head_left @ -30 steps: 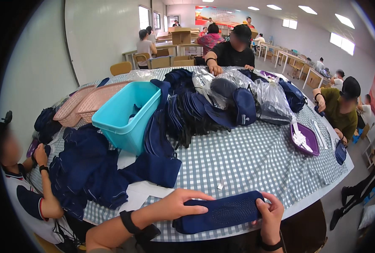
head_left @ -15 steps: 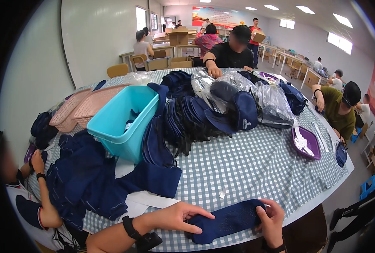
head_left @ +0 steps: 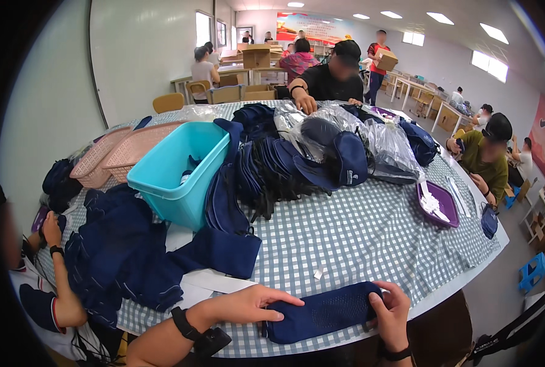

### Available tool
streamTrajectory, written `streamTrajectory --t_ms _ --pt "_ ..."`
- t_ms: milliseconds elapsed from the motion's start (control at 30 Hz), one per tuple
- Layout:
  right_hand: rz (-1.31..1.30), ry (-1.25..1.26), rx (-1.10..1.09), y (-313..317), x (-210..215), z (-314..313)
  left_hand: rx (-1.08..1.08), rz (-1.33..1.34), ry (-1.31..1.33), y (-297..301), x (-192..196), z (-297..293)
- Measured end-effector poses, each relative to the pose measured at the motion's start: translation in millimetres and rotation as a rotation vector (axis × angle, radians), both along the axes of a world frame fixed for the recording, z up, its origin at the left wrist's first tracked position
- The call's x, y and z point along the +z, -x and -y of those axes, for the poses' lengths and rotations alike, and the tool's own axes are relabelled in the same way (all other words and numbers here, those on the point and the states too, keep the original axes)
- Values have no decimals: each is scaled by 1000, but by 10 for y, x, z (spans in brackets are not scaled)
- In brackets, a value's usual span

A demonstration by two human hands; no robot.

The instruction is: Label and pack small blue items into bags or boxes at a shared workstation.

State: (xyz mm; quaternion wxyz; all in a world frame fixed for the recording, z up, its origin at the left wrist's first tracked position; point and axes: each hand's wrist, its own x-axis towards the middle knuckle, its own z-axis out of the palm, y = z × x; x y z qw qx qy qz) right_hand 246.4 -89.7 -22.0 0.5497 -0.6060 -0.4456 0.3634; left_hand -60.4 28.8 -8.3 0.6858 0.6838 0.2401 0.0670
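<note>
A flat, oblong navy fabric piece with rows of small dots lies stretched between my hands at the table's near edge. My left hand is at its left end, thumb and forefinger on the cloth and slightly apart; the other fingers are hidden. My right hand grips the right end, the thumb on top and the fingers behind. A small white scrap lies on the checked cloth just beyond the piece.
A turquoise bin stands left of centre, beside pink baskets, heaped navy garments and stacked navy caps. At the right sits a purple tray with white tags. Co-workers sit left, across and right.
The fabric piece and both hands have shifted slightly up and left in view, and the piece looks flatter. The co-worker at the right has raised their head and a hand.
</note>
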Motion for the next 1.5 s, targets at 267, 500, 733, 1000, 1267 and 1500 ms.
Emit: streamTrajectory --t_ms 267,500,733,1000,1267,1500 --pt "20 -4 1 -15 -56 -13 148 76 55 -45 -40 53" --pt "61 -2 -4 8 -58 -19 282 32 -228 -13 -102 69" --pt "40 -4 -11 18 -22 -9 280 -19 -838 -6 49 132" --pt "66 11 -12 44 9 1 276 10 -798 -3 0 123" --pt "17 23 -35 50 7 -15 305 6 -756 10 97 176" --pt "-3 32 -22 32 42 -62 260 -68 -685 65 200 212"
